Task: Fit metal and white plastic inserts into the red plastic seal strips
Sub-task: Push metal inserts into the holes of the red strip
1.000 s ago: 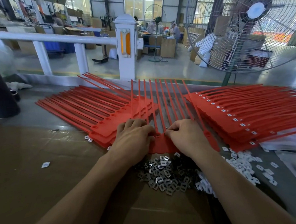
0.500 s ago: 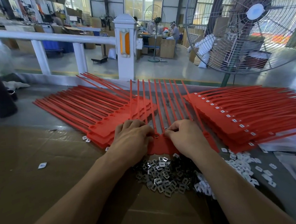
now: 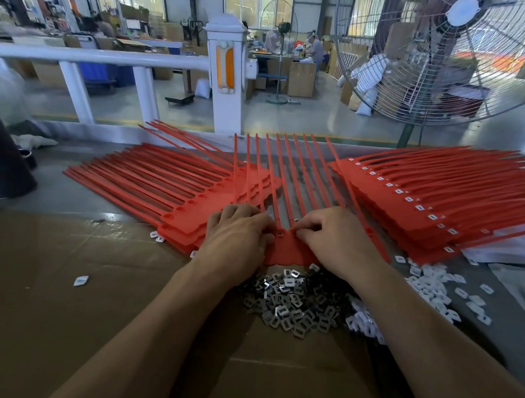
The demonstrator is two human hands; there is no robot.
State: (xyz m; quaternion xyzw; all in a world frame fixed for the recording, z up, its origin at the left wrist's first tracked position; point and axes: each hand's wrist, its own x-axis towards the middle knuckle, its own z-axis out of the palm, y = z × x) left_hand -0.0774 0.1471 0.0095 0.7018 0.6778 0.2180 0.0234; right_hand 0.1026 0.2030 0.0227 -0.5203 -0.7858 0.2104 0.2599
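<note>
both the left hand (image 3: 237, 240) and right hand (image 3: 334, 237) curl fingertips onto the middle red seal strip (image 3: 286, 249), apparently seating an insert; next likely needs another from the near metal inserts (image 3: 292, 304).

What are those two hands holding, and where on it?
Both the left hand and right hand press on the red seal strip sheet at its flat head end.

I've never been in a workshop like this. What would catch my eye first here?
Probably the red seal strips fanned across the bench, with two hands, left hand and right hand, working at the near end of the middle set. Just below the hands lies a heap of metal inserts, with white plastic inserts to its right. A big fan stands at the upper right.
</note>
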